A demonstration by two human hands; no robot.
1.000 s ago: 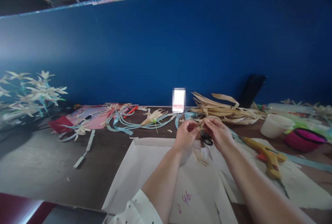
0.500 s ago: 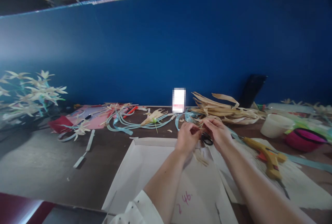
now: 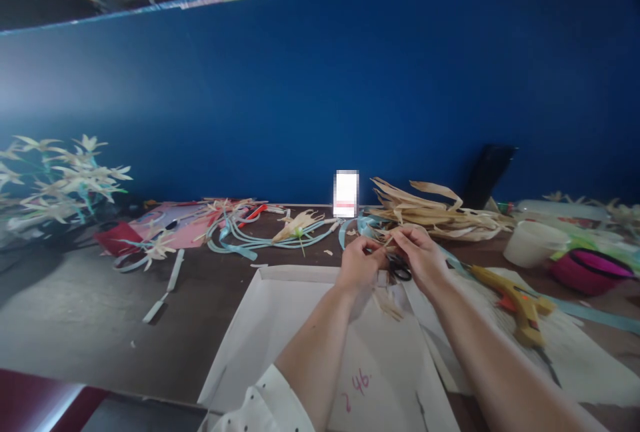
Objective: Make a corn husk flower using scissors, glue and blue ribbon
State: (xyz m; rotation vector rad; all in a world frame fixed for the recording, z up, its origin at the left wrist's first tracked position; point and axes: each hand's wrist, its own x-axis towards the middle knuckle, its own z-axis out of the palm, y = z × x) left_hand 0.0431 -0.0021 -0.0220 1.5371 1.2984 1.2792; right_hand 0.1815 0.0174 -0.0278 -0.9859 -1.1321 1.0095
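Observation:
My left hand [image 3: 361, 264] and my right hand [image 3: 420, 260] meet over the far right corner of a white box lid [image 3: 285, 315]. Between their pinched fingertips is a thin strip of dried corn husk [image 3: 389, 241], mostly hidden by the fingers. Black scissor handles [image 3: 401, 272] show just beneath, between the two hands; the blades are out of sight. A few narrow husk pieces [image 3: 388, 304] lie in the lid below the wrists. Behind my hands rests a pile of dried corn husks [image 3: 435, 215].
A yellow glue gun [image 3: 525, 309] lies on paper at right, near a white cup [image 3: 533, 243] and a pink bowl [image 3: 590, 272]. Pale blue strips [image 3: 280, 242] and a husk flower [image 3: 300, 225] lie left of centre. Husk flowers [image 3: 80, 175] stand far left. A blue wall [image 3: 300, 99] closes the back.
My left fingers have shifted slightly and closed more flatly against the husk strip. The right hand stays almost in place, and the objects on the table have not moved.

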